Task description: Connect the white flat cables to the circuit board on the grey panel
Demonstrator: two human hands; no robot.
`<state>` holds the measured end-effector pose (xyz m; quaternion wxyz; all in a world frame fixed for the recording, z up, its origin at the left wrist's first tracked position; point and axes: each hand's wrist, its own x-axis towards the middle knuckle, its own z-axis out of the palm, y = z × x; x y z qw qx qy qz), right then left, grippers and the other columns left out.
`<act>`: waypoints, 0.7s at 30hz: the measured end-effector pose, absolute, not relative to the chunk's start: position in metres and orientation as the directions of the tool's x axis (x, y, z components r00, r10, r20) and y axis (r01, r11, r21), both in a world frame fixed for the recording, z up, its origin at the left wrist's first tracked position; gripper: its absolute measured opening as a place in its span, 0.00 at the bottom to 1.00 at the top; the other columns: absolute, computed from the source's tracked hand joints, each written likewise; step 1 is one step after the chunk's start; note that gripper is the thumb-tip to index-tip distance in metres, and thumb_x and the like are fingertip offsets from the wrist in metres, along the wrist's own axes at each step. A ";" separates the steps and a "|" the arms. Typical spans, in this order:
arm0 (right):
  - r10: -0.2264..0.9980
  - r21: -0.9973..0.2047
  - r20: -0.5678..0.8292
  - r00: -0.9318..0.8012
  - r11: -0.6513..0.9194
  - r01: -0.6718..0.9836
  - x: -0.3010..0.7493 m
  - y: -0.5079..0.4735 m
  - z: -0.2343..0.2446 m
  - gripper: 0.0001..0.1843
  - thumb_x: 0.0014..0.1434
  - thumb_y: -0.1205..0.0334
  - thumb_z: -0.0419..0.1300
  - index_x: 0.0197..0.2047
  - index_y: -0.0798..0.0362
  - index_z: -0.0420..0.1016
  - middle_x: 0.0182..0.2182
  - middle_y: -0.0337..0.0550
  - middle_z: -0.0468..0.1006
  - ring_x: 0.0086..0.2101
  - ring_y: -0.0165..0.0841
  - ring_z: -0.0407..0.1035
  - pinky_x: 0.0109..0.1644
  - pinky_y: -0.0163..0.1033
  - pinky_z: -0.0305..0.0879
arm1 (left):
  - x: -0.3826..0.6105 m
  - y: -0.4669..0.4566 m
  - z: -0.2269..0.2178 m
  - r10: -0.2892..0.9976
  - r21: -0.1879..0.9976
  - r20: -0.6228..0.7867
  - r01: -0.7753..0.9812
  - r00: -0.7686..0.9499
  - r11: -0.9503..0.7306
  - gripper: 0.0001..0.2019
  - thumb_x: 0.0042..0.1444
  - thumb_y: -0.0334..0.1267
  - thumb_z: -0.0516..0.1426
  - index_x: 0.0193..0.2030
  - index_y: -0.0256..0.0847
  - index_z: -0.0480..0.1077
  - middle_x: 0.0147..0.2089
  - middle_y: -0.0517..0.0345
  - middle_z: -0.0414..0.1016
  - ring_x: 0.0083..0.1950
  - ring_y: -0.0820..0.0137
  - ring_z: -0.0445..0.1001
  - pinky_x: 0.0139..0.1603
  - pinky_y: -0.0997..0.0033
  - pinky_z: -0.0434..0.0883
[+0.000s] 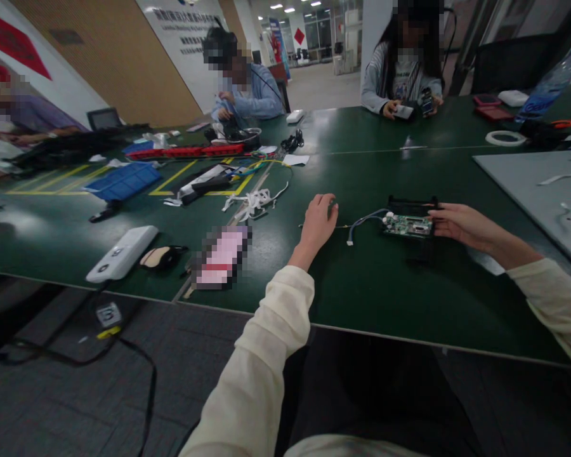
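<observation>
A green printed circuit board with pale components (406, 225), set in a black plastic frame (412, 203), lies on or just above the dark green tabletop (361, 292). To its right, the right hand (461, 222) pinches the board-and-frame edge between thumb and fingers. To its left, the left hand (320, 219) has curled fingers; whether they pinch anything cannot be told. Slim grey-blue cables (367, 218) run from the board's left end into the gap between the hands, a small white plug (350, 243) at one end, so that strip is occupied. Right of the board, beyond the right hand, a large flat grey panel (514, 190) takes up the table, with a white ring (491, 138) farther back and a clear blue-tinted plastic bottle (549, 86) behind that. Well left of the board lie a pink-screened phone (223, 257), tangled white strips (255, 202), a long white plastic device (124, 254) and, farther off, a blue plastic bin (124, 182). Beyond the board, across the table, a person in a pale jacket (375, 79) holds small devices.
</observation>
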<state>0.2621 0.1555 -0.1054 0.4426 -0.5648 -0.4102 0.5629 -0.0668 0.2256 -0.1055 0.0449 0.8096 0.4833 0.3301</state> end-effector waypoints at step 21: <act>0.961 -0.338 0.250 -0.116 0.199 0.920 0.318 0.171 -0.107 0.23 0.65 0.52 0.50 0.60 0.50 0.70 0.54 0.49 0.74 0.50 0.42 0.68 0.56 0.46 0.61 | -0.050 0.210 -0.098 0.731 0.288 0.388 0.679 0.562 -0.675 0.18 0.66 0.44 0.49 0.60 0.41 0.62 0.60 0.48 0.65 0.61 0.61 0.64 0.61 0.59 0.63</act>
